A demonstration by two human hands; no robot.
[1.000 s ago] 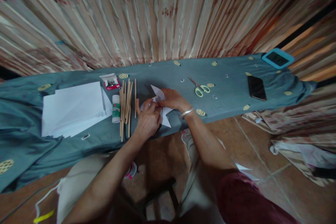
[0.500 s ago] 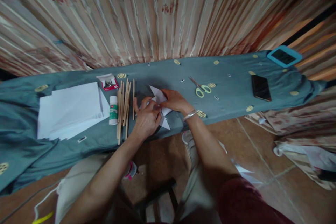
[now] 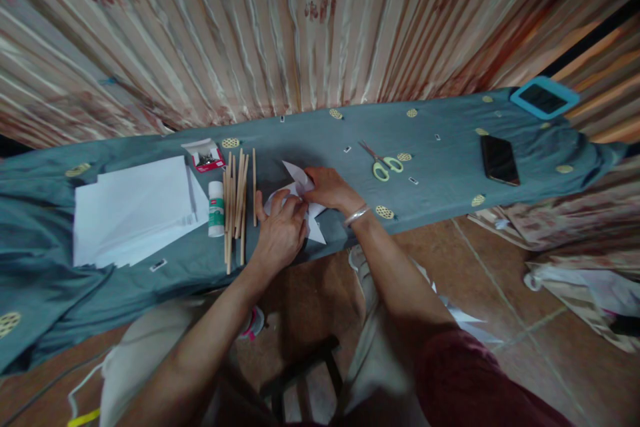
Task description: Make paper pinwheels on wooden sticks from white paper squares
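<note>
A white paper pinwheel [image 3: 316, 229] with pointed, folded corners lies on the cloth near the table's front edge, between my hands. My left hand [image 3: 281, 230] bends its fingers over the paper's left side and holds it down. From the right, my right hand [image 3: 330, 188] pinches the paper near its middle, fingers closed; the fingertips are partly hidden. Just left of my left hand lies a single wooden stick [image 3: 254, 187], beside a bunch of wooden sticks [image 3: 235, 207]. A glue stick [image 3: 216, 210] stands left of these.
White paper sheets [image 3: 135, 207] are stacked at the left. A small red-and-white box [image 3: 207, 157] of metal bits sits behind the glue stick. Scissors [image 3: 381, 163] with green handles, a black phone [image 3: 500, 160] and a blue-framed device [image 3: 545, 99] lie rightward. Paper scraps [image 3: 470, 321] are on the floor.
My left hand's fingers have lifted and spread slightly over the paper. My right hand still pinches near the middle. The view has shifted a little.
</note>
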